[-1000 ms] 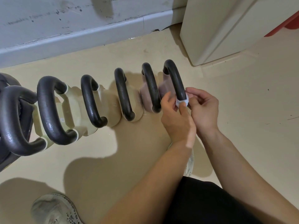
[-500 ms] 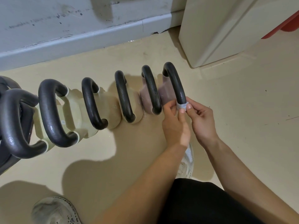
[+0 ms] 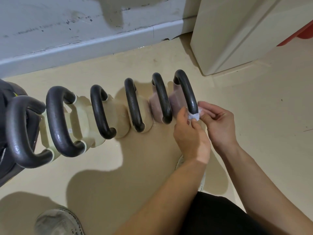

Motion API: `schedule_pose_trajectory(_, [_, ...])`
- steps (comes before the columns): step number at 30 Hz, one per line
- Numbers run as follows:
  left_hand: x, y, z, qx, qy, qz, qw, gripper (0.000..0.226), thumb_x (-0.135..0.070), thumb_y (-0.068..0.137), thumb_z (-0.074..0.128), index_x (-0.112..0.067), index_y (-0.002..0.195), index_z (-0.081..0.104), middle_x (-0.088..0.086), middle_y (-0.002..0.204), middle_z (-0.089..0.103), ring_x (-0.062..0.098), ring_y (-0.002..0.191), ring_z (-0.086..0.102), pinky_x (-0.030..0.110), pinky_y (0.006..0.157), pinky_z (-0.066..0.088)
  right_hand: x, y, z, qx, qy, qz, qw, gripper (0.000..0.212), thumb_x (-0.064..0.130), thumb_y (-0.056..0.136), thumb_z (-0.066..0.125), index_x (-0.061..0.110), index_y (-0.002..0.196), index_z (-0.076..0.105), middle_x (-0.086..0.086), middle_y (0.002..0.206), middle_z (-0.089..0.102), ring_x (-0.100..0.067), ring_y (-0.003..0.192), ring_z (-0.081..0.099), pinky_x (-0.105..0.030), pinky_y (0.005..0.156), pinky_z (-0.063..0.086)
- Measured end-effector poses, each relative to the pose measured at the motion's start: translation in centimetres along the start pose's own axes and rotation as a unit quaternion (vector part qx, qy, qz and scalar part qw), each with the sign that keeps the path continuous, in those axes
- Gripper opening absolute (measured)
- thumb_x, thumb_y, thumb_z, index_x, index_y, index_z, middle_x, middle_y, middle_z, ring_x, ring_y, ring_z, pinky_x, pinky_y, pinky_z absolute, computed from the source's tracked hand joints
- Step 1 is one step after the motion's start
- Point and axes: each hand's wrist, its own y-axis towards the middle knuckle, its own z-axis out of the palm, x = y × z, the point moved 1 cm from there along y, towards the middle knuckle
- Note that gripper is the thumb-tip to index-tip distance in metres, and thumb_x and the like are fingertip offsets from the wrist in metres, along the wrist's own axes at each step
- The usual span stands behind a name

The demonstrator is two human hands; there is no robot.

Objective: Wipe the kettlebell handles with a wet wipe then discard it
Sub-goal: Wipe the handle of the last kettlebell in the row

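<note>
Kettlebell handle: a thick black loop with a dull, faintly pebbled sheen, arching away from both hands; its near end sits right between them.
Wipe: a small white, crumpled, damp-looking wad wrapped around the near end of that handle, pinched from both sides.
Left hand: fingers curled in, thumb and fingertips closed on the left side of the wipe; back of the hand faces the camera.
Right hand: loosely curled, thumb and forefinger pinching the right side of the wipe, the other fingers folded under.
Kettlebell body: smooth, rounded, mauve-pink, just beyond the left hand under the handle.
Other kettlebells: a row running off to the left of the left hand, one more mauve, then cream ones with smooth, bulging bodies, each with the same black looped handle, growing larger toward the far left.
Floor: smooth beige sheet with scuffs and small marks.
Baseboard: pale grey-blue, scratched, well beyond the hands.
Cabinet: cream, flat-sided, beyond the right hand.
Shoe: grey knit mesh, near the left forearm's lower side.
Change: the wipe has slid down from a little higher on the handle to its near end, and both hands have come down with it.
</note>
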Motion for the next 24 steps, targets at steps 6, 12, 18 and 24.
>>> schedule_pose_trajectory(6, [-3.2,0.1,-0.2,-0.001,-0.049,0.033,0.998,0.043,-0.002,0.094,0.053,-0.021,0.132,0.057,-0.026,0.106,0.061,-0.028,0.093,0.050,-0.003,0.080,0.036,2.9,1.2,0.9,-0.041,0.031,0.017,0.999,0.048,0.000,0.087,0.075,0.015,0.131,0.061,0.002,0.098,0.081,-0.012,0.104,0.074,-0.038,0.106,0.052])
schedule_pose_trajectory(12, [-5.3,3.4,0.0,0.043,0.021,0.012,0.999,0.053,0.001,0.096,0.049,-0.020,0.143,0.045,-0.003,0.130,0.060,0.001,0.109,0.055,-0.003,0.077,0.034,4.9,5.4,2.9,-0.042,0.015,-0.012,0.999,0.027,0.000,0.083,0.078,0.012,0.106,0.069,-0.001,0.090,0.080,-0.014,0.095,0.076,-0.038,0.100,0.057])
schedule_pose_trajectory(18, [-6.4,5.3,0.3,0.136,0.075,0.040,0.987,0.058,-0.005,0.095,0.051,-0.027,0.146,0.034,-0.011,0.115,0.050,0.009,0.100,0.057,0.020,0.086,0.049,5.1,7.0,3.7,-0.066,0.023,0.004,0.998,0.022,0.002,0.083,0.077,0.020,0.094,0.069,0.007,0.074,0.076,-0.015,0.088,0.076,-0.042,0.096,0.059])
schedule_pose_trajectory(24, [-5.7,3.4,-2.2,0.120,0.244,0.149,0.951,0.030,-0.012,0.095,0.056,-0.010,0.125,0.052,0.004,0.122,0.049,0.018,0.102,0.052,0.017,0.079,0.032,6.2,4.3,2.8,-0.058,0.014,-0.022,0.998,0.022,0.003,0.086,0.072,0.024,0.091,0.071,0.014,0.067,0.070,-0.015,0.088,0.074,-0.044,0.096,0.059])
